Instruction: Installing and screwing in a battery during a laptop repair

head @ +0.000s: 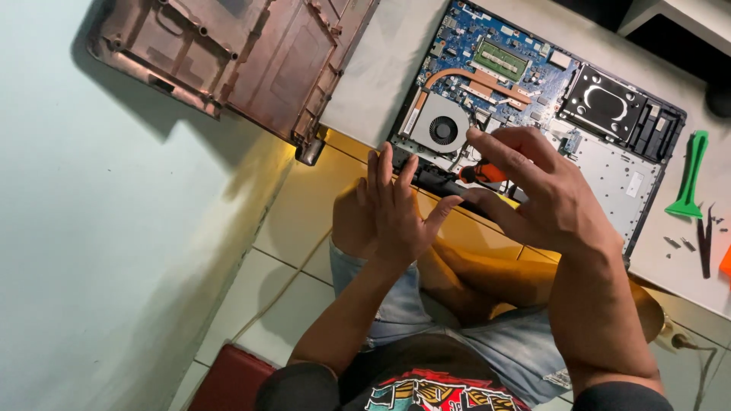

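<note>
Left hand (392,209) flat, right hand (544,190) curled.

There are two hands, one opened laptop (609,164) with one fan (442,129), one screwdriver (483,173), one detached cover (236,57) and one green pry tool (689,175).

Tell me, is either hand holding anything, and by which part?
The right hand grips a screwdriver by its orange handle, over the opened laptop. The left hand holds nothing, fingers spread.

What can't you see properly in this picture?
- Head view: the screwdriver tip, hidden behind the right hand.
- The laptop front edge, covered by both hands; left hand is open.
- Small screws, too tiny to count.
- Orange thing, cut off by the right edge.
</note>
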